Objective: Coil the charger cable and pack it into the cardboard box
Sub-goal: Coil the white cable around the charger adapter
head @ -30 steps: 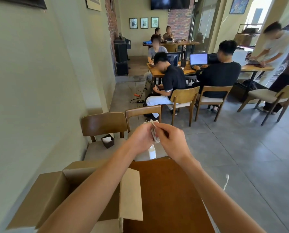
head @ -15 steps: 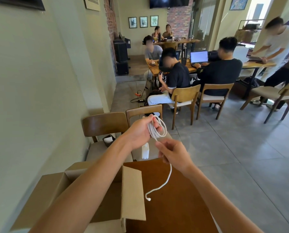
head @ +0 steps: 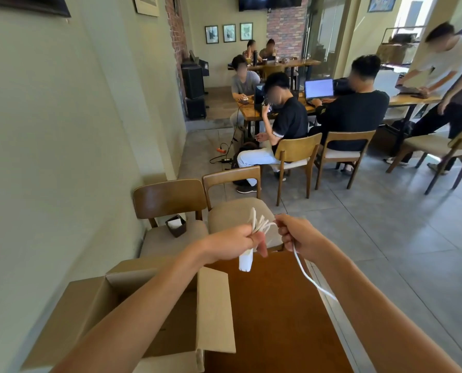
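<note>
My left hand grips a bunch of white charger cable loops above the far end of the table. The white charger brick hangs just below that fist. My right hand pinches the same cable right beside the loops, and a loose tail trails down from it over the table's right edge. The open cardboard box sits at the table's near left, under my left forearm, its flaps up; most of its inside is hidden by the arm.
The brown wooden table runs forward from me. Two wooden chairs stand at its far end, one seat holding a small dark holder. A wall runs close on the left. Seated people work at tables beyond; someone stands at far right.
My right hand has risen from below the coil to beside my left hand, drawing up cable. The hanging tail has swung from over the table to its right edge. The loops look tighter.
</note>
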A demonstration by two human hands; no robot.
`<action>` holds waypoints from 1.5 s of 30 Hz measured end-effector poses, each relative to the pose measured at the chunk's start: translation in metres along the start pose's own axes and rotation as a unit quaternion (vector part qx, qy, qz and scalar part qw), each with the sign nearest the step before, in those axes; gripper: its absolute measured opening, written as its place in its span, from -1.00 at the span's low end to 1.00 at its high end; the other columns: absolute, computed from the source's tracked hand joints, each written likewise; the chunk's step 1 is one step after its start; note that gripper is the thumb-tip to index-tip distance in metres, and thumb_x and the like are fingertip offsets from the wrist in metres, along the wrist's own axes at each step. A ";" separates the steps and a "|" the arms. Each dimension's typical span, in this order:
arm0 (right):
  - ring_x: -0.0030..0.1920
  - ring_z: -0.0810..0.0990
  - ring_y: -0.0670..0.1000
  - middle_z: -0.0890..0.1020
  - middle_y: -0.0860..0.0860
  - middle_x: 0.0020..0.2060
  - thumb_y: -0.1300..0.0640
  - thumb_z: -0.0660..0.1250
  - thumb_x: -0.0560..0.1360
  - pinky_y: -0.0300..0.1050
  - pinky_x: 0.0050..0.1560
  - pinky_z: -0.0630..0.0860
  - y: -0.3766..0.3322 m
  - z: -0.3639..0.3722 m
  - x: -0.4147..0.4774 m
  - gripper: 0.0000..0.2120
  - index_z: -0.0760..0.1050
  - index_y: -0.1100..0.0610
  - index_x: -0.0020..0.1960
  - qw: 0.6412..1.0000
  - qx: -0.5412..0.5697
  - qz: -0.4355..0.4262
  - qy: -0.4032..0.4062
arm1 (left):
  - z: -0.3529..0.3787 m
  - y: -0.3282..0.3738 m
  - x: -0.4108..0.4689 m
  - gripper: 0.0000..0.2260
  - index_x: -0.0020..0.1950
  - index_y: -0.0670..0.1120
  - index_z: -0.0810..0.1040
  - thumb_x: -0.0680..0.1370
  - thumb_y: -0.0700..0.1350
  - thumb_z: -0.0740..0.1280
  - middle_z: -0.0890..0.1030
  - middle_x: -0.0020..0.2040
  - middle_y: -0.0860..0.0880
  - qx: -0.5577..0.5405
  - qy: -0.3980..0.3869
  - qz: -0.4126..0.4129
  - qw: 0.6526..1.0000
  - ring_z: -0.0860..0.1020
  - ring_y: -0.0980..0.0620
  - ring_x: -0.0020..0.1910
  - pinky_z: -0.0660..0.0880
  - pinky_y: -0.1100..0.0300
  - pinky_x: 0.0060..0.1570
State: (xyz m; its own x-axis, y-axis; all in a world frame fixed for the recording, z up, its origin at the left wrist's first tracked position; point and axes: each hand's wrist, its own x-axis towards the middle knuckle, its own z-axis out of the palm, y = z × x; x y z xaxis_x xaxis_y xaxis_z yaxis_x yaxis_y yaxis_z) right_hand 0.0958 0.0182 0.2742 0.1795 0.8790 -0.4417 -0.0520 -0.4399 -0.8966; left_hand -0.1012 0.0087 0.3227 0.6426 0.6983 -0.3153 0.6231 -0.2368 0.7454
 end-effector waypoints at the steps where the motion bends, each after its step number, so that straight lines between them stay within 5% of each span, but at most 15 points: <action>1: -0.50 0.32 -0.10 0.42 -0.04 -0.48 0.12 0.23 0.67 -0.27 -0.50 0.28 -0.004 0.000 -0.002 -0.75 0.59 0.20 -0.07 1.000 0.011 -0.001 -0.009 | 0.003 0.000 0.000 -0.62 0.20 -0.11 0.60 0.75 0.05 0.05 0.50 0.10 0.12 0.008 -0.003 0.006 1.000 0.44 0.21 0.06 0.28 0.18 0.22; 9: -0.41 0.40 -0.07 0.53 0.01 -0.31 0.14 0.16 0.66 -0.25 -0.43 0.34 -0.032 0.024 -0.021 -0.70 0.65 0.22 0.08 0.986 -0.108 -0.124 -0.007 | 0.010 -0.006 0.022 -0.69 0.25 -0.15 0.53 0.75 -0.01 0.08 0.70 -0.12 0.01 -0.065 0.035 0.027 0.997 0.68 -0.06 0.06 0.46 0.12 0.28; 12: -0.38 0.48 -0.10 0.61 0.04 -0.31 0.06 0.19 0.68 -0.25 -0.34 0.39 -0.032 0.036 -0.034 -0.69 0.66 0.19 0.05 0.957 -0.189 -0.217 0.030 | 0.003 -0.007 0.027 -0.66 0.10 -0.18 0.59 0.75 -0.06 0.07 0.71 -0.18 -0.06 -0.188 0.098 0.027 0.977 0.68 0.03 -0.12 0.50 0.19 0.07; 16: -0.41 0.54 -0.19 0.68 0.00 -0.32 0.00 0.23 0.69 -0.36 -0.34 0.44 -0.020 0.044 -0.045 -0.71 0.70 0.08 0.05 0.885 -0.259 -0.382 0.060 | -0.005 -0.009 0.027 -0.66 0.16 -0.28 0.58 0.74 -0.10 0.08 0.62 -0.13 -0.16 -0.302 0.171 0.041 0.937 0.62 0.03 -0.19 0.58 0.22 -0.10; 19: -0.36 0.52 -0.25 0.58 -0.17 -0.31 -0.01 0.27 0.67 -0.47 -0.27 0.41 -0.015 0.047 -0.046 -0.73 0.72 0.05 0.10 0.842 -0.300 -0.433 0.120 | -0.004 -0.010 0.028 -0.63 0.23 -0.35 0.54 0.75 -0.08 0.09 0.55 -0.06 -0.24 -0.326 0.196 0.061 0.923 0.54 -0.11 -0.12 0.54 0.16 -0.11; 22: -0.30 0.54 -0.27 0.57 -0.25 -0.27 -0.04 0.34 0.63 -0.50 -0.26 0.42 -0.013 0.045 -0.049 -0.79 0.73 -0.02 0.10 0.849 -0.268 -0.424 0.168 | -0.004 -0.011 0.029 -0.64 0.20 -0.35 0.56 0.73 -0.07 0.14 0.53 -0.11 -0.22 -0.318 0.219 0.072 0.920 0.49 -0.05 -0.24 0.55 0.08 -0.06; 26: -0.33 0.58 -0.21 0.66 -0.16 -0.28 -0.03 0.30 0.66 -0.38 -0.34 0.44 -0.014 0.038 -0.043 -0.78 0.72 -0.02 0.03 0.858 -0.283 -0.388 0.180 | -0.005 -0.003 0.027 -0.70 0.17 -0.19 0.58 0.73 -0.02 0.16 0.68 -0.06 -0.05 -0.270 0.162 0.067 0.947 0.63 -0.01 -0.10 0.63 -0.03 0.13; 29: -0.28 0.55 -0.16 0.57 -0.11 -0.25 0.02 0.19 0.71 -0.40 -0.33 0.34 -0.015 0.042 -0.045 -0.68 0.67 0.11 0.00 0.868 -0.291 -0.375 0.143 | -0.002 0.003 0.023 -0.70 0.06 -0.05 0.55 0.75 0.01 0.07 0.63 -0.11 0.03 -0.226 0.120 0.056 0.965 0.63 0.18 -0.18 0.54 0.15 0.05; 33: -0.34 0.46 -0.14 0.40 -0.20 -0.27 0.08 0.11 0.72 -0.33 -0.37 0.30 -0.008 0.044 -0.051 -0.74 0.58 0.07 0.09 0.801 -0.373 -0.449 0.129 | -0.006 -0.007 0.026 -0.70 0.12 -0.13 0.48 0.69 -0.02 0.02 0.51 -0.10 -0.10 -0.348 0.083 0.042 0.933 0.50 0.02 -0.10 0.49 0.14 -0.05; 36: -0.32 0.54 -0.05 0.56 -0.05 -0.13 0.08 0.11 0.72 -0.34 -0.40 0.31 0.004 0.049 -0.049 -0.67 0.54 0.16 0.33 0.745 -0.436 -0.488 0.129 | -0.009 -0.009 0.030 -0.70 0.06 -0.11 0.51 0.67 0.00 0.04 0.55 -0.13 -0.01 -0.394 0.085 0.016 0.915 0.52 0.11 -0.10 0.46 0.18 -0.03; 41: -0.05 0.58 -0.15 0.63 0.00 0.03 0.20 0.25 0.67 -0.42 -0.06 0.53 0.030 0.054 -0.049 -0.68 0.53 0.18 0.40 0.790 -0.324 -0.509 0.110 | -0.009 -0.013 0.038 -0.59 0.33 -0.18 0.52 0.67 0.10 0.21 0.59 0.24 -0.15 -0.424 0.141 -0.019 0.894 0.55 0.00 0.28 0.48 0.07 0.26; 45: -0.24 0.60 -0.19 0.67 -0.10 -0.12 0.12 0.33 0.64 -0.37 -0.19 0.53 0.044 0.050 -0.050 -0.86 0.62 0.05 0.16 0.889 -0.217 -0.402 0.040 | -0.016 -0.011 0.037 -0.64 0.36 -0.20 0.46 0.72 0.04 0.17 0.64 0.06 -0.19 -0.472 0.145 0.000 0.870 0.71 -0.04 -0.02 0.56 0.01 0.22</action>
State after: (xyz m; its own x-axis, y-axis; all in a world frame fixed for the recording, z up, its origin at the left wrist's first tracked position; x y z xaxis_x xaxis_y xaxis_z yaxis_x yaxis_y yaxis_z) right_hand 0.0355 -0.0356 0.2553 0.0581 0.9333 0.3543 0.5048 0.2787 -0.8170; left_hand -0.0918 0.0483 0.3120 0.4187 0.8713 -0.2561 -0.1076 0.3276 0.9387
